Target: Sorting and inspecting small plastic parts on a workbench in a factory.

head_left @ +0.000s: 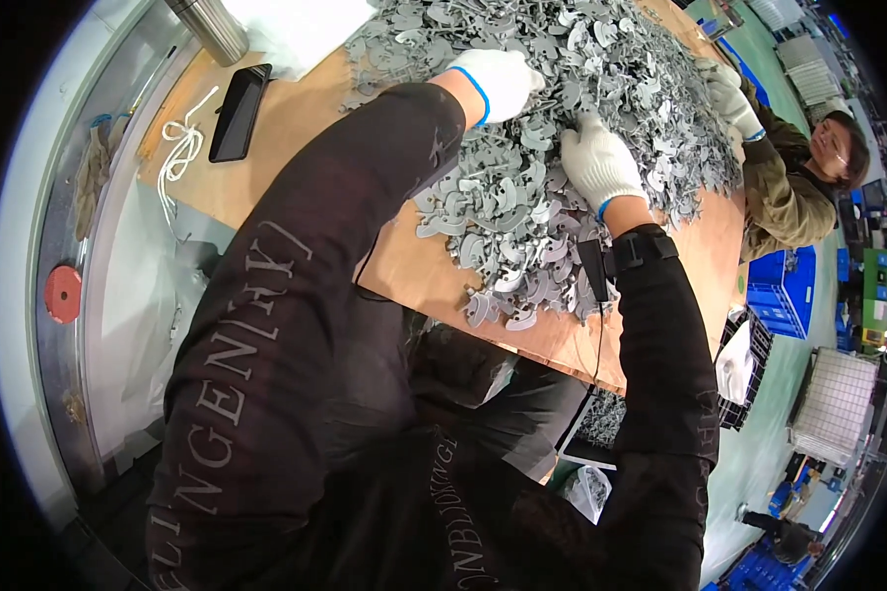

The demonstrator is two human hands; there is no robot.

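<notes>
A wide heap of small grey curved metal parts [503,187] covers much of the wooden table. My left hand [498,86], in a white knit glove with a blue cuff, reaches into the far side of the heap. Its fingers curl down among the parts, and whatever they hold is hidden. Nearer and to the right, my right hand [601,165] wears a matching glove and rests over the heap, fingers bent together. What lies in its grip cannot be made out. A black band [644,246] with a small dark box and cable circles my right wrist.
A black phone [238,113], a white cord [179,148] and a steel flask [212,30] sit on the table's left side. Across the right edge, a co-worker's gloved hand [729,98] touches the heap. Blue crates [784,291] stand beyond the table's right side.
</notes>
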